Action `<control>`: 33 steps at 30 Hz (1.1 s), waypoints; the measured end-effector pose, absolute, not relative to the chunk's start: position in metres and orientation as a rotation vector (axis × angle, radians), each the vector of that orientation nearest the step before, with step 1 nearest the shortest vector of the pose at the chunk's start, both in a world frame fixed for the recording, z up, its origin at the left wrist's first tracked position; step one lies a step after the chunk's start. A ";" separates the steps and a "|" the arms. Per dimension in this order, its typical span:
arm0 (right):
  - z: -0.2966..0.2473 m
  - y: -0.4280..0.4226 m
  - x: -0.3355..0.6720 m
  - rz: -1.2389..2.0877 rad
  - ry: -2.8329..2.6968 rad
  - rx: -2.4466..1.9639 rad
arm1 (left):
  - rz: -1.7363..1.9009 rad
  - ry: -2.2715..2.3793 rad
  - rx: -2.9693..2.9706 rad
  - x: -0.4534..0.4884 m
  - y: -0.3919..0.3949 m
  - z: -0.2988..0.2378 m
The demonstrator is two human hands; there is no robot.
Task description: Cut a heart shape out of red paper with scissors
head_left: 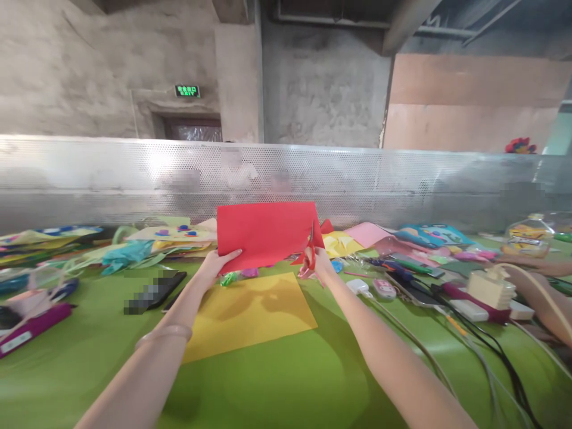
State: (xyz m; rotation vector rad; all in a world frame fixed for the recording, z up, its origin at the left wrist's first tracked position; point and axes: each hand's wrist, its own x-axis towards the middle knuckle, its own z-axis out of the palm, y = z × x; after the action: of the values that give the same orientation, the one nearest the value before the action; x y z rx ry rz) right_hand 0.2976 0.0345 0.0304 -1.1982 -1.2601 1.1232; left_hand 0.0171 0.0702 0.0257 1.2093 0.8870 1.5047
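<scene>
My left hand (217, 263) pinches the lower left edge of a red paper sheet (263, 233), which is held up above the table. My right hand (318, 264) grips red-handled scissors (309, 253), whose blades bite into the sheet's right edge. A small red flap hangs to the right of the blades. Under both hands a yellow paper sheet (250, 313) lies flat on the green table cover (277, 381).
Coloured papers and craft scraps (147, 241) pile up at the back left, pink and blue sheets (402, 235) at the back right. A dark phone (156, 290) lies left. Cables, chargers and a glue gun (465, 292) crowd the right. Another person's arm (543, 304) rests at the right edge. A perforated metal screen (402, 179) closes the far side.
</scene>
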 end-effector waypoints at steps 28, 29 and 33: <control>0.041 0.022 0.290 1.072 -1.479 -1.204 | 1.482 0.977 1.284 -0.038 0.047 0.041; 0.043 0.021 0.291 1.074 -1.493 -1.204 | 1.481 0.981 1.293 -0.040 0.046 0.043; 0.047 0.019 0.291 1.094 -1.541 -1.210 | 1.463 0.996 1.331 -0.048 0.041 0.049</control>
State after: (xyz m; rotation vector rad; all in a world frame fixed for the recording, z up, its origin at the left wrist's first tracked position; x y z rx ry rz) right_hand 0.2905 0.0190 0.0472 -1.2099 -1.5407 1.0940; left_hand -0.0481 0.0410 0.0490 1.3313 0.9956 1.4628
